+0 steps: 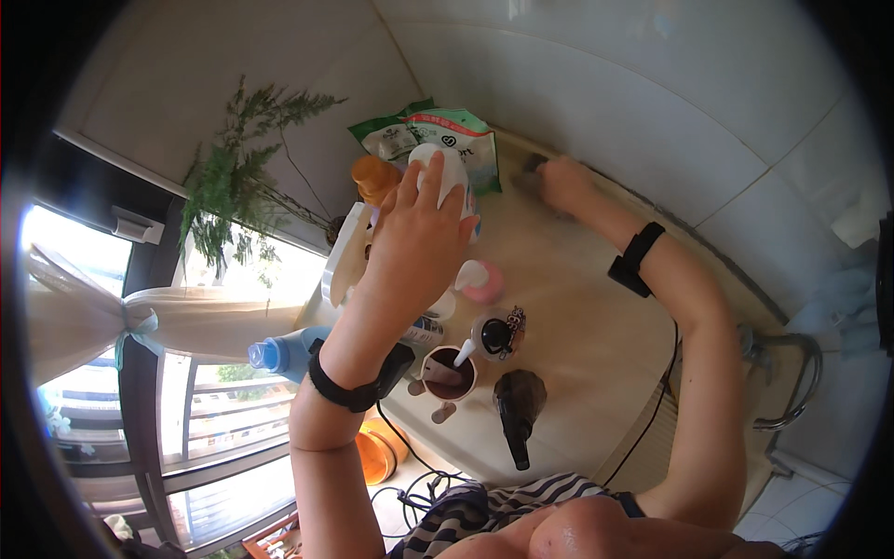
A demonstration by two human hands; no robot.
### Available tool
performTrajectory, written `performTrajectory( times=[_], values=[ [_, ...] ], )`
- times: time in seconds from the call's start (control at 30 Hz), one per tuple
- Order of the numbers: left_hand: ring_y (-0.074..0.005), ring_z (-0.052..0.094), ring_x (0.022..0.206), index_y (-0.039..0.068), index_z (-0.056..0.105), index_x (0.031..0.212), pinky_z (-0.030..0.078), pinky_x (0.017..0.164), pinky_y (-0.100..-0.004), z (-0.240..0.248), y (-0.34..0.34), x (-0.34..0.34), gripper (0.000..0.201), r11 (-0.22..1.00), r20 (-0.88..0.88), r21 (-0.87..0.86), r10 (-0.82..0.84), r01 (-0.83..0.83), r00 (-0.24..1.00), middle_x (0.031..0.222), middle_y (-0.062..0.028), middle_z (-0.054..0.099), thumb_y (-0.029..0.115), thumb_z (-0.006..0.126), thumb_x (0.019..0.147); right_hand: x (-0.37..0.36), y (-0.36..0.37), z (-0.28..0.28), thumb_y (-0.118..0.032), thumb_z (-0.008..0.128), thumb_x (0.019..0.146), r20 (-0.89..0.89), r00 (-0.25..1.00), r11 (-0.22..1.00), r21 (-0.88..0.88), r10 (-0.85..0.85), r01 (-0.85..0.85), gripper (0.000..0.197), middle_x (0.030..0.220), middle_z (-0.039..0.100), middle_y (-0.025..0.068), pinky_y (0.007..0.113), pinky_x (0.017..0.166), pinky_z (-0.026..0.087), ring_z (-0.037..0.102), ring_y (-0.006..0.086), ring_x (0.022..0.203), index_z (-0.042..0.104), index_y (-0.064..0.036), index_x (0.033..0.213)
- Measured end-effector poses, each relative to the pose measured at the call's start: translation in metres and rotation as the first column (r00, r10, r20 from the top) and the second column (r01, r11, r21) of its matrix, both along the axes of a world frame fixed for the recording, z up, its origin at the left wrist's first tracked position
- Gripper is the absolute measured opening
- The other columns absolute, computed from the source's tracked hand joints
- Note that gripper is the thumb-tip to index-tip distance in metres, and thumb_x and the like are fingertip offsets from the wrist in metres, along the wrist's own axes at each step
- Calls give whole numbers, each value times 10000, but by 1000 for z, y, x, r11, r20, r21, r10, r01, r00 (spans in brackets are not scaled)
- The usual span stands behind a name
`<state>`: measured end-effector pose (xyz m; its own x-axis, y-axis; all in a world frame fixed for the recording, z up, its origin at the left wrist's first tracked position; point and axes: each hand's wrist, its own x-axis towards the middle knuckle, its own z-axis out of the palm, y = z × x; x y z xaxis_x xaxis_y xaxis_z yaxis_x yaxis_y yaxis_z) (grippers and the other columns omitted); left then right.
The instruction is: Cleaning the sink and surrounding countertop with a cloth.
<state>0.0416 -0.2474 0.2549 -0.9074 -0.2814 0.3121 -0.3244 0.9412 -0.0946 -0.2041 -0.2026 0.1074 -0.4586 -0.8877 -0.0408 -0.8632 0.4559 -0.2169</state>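
My left hand (419,228) is wrapped over a white bottle (438,160) near the back of the counter, and the hand hides much of it. An orange-capped container (374,180) stands just left of that bottle. Behind both lies a green and white plastic bag (475,140). Along the wall at the back right, my right hand (566,186) is closed on a dark grey cloth-like thing (533,184), blurred and pressed to the beige countertop (577,307). Nearer to me are a pink pump bottle (483,282) and a clear bottle with a black top (495,334).
A mug (440,384) with things in it and a dark spray bottle (519,410) stand toward the front. On the left are a blue bottle (289,355), a leafy plant (233,186) and a window. A metal rail (805,382) and a black cable (656,401) are at the right.
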Motion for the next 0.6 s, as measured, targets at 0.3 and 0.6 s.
performTrajectory(
  times=[0.3, 0.6],
  values=[
    [-373, 409, 1184, 33, 566, 1077, 397, 919, -440, -3, 4, -6, 297, 999, 11, 4, -40, 40, 999, 1310, -190, 393, 185, 580, 822, 32, -86, -37, -130, 566, 736, 322, 884, 818, -565, 339, -108, 335, 866, 621, 205, 436, 759, 463, 589, 373, 809, 586, -46, 1059],
    [-389, 401, 1189, 39, 559, 1102, 400, 923, -447, 5, -2, 4, 298, 1000, 66, -23, 11, -10, 998, 1326, -203, 370, 195, 555, 848, 20, -129, 3, -99, 542, 740, 362, 928, 847, -519, 92, 118, 353, 986, 622, 155, 431, 773, 462, 576, 361, 884, 587, -93, 1090]
  ],
)
